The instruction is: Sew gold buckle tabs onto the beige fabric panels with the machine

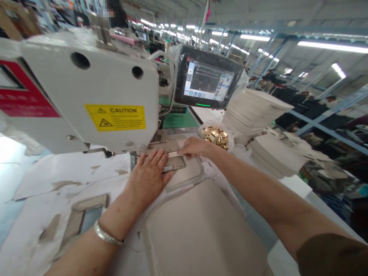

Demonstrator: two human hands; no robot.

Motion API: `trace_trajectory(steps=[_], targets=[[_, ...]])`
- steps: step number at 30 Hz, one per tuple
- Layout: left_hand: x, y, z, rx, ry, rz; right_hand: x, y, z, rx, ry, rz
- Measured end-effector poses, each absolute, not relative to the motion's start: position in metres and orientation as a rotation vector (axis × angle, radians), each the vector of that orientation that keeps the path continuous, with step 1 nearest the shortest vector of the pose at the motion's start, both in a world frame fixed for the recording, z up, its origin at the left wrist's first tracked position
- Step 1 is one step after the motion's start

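Nearest the camera, a beige fabric panel (201, 234) is spread across the white worktable (34, 214), its far end held under a clear plastic template (186, 174). Behind it, a grey sewing machine head (86, 88) bearing a yellow caution label (115, 117) is seen, with a touchscreen panel (207, 78) mounted to its right. A stack of cut beige pieces (253, 111) is stood further right, and a clear bag of small gold fittings (216, 136) is set beside it. The left hand (149, 178) is laid flat, fingers extended, upon the template just below the needle area. The right hand (194, 147) is closed in a pinch on the template's far edge.
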State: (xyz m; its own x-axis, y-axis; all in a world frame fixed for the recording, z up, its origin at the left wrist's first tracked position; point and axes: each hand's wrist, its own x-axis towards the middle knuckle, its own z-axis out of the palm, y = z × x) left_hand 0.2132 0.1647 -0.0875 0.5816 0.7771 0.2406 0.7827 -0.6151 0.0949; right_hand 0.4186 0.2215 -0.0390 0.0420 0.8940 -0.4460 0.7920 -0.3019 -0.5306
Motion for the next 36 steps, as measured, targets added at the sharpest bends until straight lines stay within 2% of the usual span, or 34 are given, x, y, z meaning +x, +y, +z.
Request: trace_trajectory(steps=[5, 10, 12, 17, 20, 36], targets=[[0.214, 0.164, -0.084, -2.781, -1.388, -0.324, 0.417, 0.221, -0.039, -2.145, -1.794, 1.086], [0.213, 0.163, -0.085, -2.775, -1.356, -0.392, 0.411, 0.220, -0.029, -2.134, -1.949, 0.807], [0.213, 0.163, -0.086, -2.772, -1.335, -0.413, 0.411, 0.219, -0.025, -2.059, -1.835, 0.907], [0.214, 0.164, -0.085, -2.774, -1.343, -0.366, 0.416, 0.216, -0.021, -1.780, -1.373, 1.450], [0.214, 0.164, -0.084, -2.775, -1.365, -0.326, 0.420, 0.215, -0.025, -1.688, -1.186, 1.598], [0.215, 0.166, -0.087, -2.748, -1.367, -0.281, 0.423, 0.216, -0.037, -1.758, -1.155, 1.541]])
